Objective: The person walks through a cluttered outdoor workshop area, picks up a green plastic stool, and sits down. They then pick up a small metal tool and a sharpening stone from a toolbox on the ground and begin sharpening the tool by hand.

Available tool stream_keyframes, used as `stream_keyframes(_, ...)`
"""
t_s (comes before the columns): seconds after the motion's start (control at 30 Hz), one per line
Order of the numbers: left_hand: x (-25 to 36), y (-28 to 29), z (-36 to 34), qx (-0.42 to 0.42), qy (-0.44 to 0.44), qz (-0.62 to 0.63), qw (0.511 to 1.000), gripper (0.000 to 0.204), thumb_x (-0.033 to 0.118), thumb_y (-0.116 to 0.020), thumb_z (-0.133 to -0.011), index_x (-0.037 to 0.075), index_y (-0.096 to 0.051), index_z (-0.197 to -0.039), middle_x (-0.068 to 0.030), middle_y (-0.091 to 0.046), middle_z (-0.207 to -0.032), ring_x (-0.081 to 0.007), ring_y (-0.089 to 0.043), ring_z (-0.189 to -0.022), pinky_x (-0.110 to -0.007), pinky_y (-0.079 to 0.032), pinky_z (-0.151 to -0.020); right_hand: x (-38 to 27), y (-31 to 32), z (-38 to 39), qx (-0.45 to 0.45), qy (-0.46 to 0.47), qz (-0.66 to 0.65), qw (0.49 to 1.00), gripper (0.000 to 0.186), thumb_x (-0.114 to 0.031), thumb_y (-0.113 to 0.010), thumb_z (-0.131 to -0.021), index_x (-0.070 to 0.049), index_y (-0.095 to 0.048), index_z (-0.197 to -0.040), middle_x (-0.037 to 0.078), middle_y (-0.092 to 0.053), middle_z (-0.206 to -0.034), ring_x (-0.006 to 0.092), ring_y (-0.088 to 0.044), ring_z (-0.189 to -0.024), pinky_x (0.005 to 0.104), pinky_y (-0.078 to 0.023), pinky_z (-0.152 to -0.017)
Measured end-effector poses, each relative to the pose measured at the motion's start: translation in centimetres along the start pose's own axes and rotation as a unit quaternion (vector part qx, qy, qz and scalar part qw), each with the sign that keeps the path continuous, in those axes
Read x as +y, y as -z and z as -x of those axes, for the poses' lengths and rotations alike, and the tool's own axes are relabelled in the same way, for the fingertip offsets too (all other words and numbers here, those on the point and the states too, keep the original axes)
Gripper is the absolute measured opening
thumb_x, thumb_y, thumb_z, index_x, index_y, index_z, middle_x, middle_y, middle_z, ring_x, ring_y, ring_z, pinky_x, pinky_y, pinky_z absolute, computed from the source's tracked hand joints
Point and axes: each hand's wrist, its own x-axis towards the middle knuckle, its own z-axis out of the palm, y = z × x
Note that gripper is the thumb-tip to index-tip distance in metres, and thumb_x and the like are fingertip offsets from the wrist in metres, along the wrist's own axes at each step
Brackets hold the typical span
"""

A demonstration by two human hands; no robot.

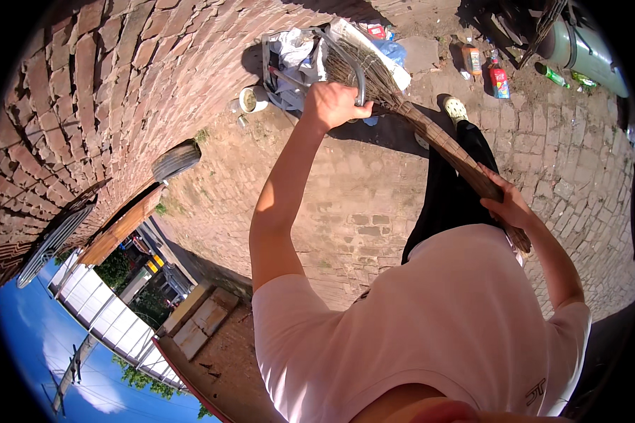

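White shirt [444,310] foremost, hands [331,106] grip handle [361,83] (left) and broom [443,144] (right), bottles [499,81] littering bricks [561,158].

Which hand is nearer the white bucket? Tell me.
Left. The left hand, gripping a grey metal handle, is to the right of the bucket; the right hand, holding the broom, is much farther right and closer to the body.

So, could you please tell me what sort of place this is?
It looks like an outdoor yard or lane, perhaps beside a building: a rough brick wall stands along one side, the ground is brick paving, and blue sky shows.
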Motion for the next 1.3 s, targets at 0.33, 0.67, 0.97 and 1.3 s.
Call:
stream_keyframes(0.33,2.6,0.2,-1.3,-0.083,-0.025,0.019,0.996,0.052,0.065,-0.056,-0.079,0.015,-0.068,-0.070,-0.0051,-0.063,-0.058,-0.0232,-0.065,-0.056,-0.037,-0.050,-0.053,-3.6,-0.4,-6.8,0.104,0.009,0.174,0.979,0.073,-0.016,-0.065,-0.087,-0.024,-0.031,-0.151,0.014,-0.065,-0.086,0.0249,-0.061,-0.067,0.0359,-0.051,-0.063)
stream_keyframes(0.67,2.1,-11.4,-4.3,0.037,-0.029,0.110,0.993,0.043,0.051,-0.065,-0.073,0.011,-0.067,-0.060,-0.0082,-0.060,-0.052,-0.0255,-0.062,-0.051,-0.039,-0.050,-0.052,-14.9,-1.9,-17.1,-0.006,-0.043,0.558,0.828,0.072,-0.020,-0.061,-0.088,0.000,-0.022,-0.145,0.024,-0.064,-0.096,0.0405,-0.064,-0.090,0.0487,-0.051,-0.077)
stream_keyframes(0.97,1.2,-16.0,-6.0,0.082,-0.033,0.138,0.987,0.039,0.045,-0.068,-0.072,0.006,-0.071,-0.070,-0.0120,-0.066,-0.066,-0.0287,-0.067,-0.062,-0.041,-0.054,-0.060,-14.6,-1.2,-28.0,-0.053,-0.087,0.653,0.750,0.053,-0.013,-0.066,-0.077,0.004,-0.039,-0.120,0.024,-0.064,-0.093,0.0399,-0.066,-0.087,0.0489,-0.052,-0.069)
stream_keyframes(1.3,-1.4,-10.6,-3.1,-0.191,-0.070,0.135,0.970,0.059,0.063,-0.062,-0.079,0.005,-0.069,-0.076,-0.0167,-0.066,-0.075,-0.0367,-0.065,-0.075,-0.045,-0.051,-0.067,-8.7,-2.2,-23.6,0.006,-0.119,0.535,0.837,0.051,-0.025,-0.068,-0.083,0.005,-0.040,-0.114,0.024,-0.065,-0.092,0.0401,-0.067,-0.088,0.0463,-0.055,-0.074)
